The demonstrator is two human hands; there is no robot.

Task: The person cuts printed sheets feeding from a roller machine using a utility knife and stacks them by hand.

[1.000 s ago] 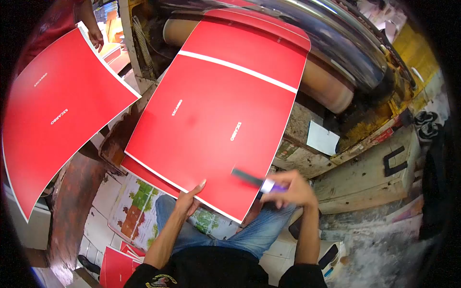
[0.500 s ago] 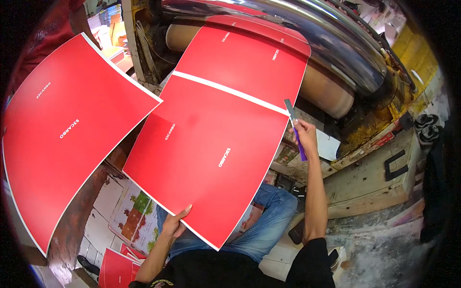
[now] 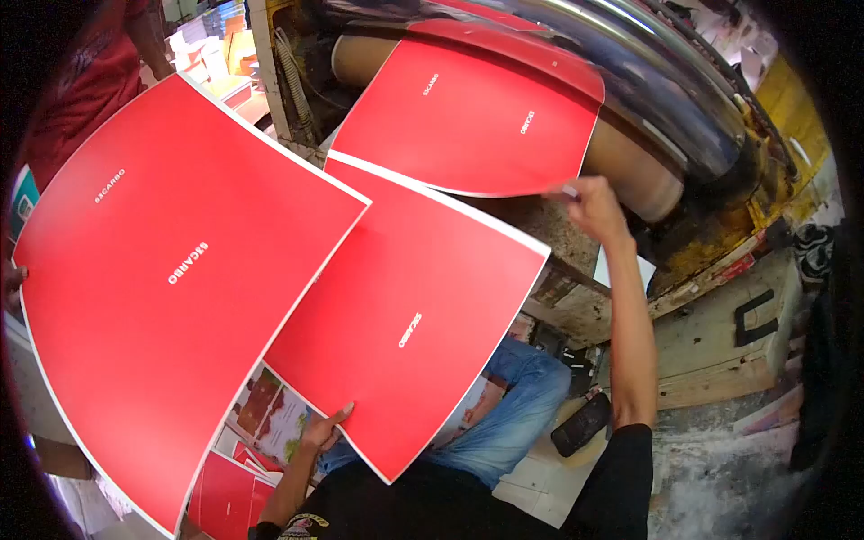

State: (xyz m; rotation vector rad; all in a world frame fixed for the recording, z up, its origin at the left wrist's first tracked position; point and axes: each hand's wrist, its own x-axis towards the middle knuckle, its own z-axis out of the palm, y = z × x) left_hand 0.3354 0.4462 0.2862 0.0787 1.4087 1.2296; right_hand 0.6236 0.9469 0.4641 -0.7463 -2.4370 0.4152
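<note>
My left hand [image 3: 324, 430] pinches the lower left edge of a red printed sheet [image 3: 450, 360], thumb on top, above my lap. White lettering and a white border show on this sheet. My right hand [image 3: 598, 211] is closed at the lower right corner of another red sheet [image 3: 486, 112], which curves down from the rollers. A gap parts the two sheets along most of their facing edges; at the left end they still meet or overlap. Within my right fist the knife is almost wholly hidden and blurred.
A co-worker's hand [image 3: 15, 281] is at the left edge of a large red sheet [image 3: 153, 360] that overlaps mine. Ahead stand a shiny metal roller [image 3: 693, 117] and a brown roller [image 3: 643, 171]. More red sheets [image 3: 225, 495] lie low left; a dark phone-like object [image 3: 580, 425] is beside my knee.
The joined red sheets have come apart along the white strip. My right hand has moved up and right with the knife. The co-worker's sheet has shifted right, over mine.
</note>
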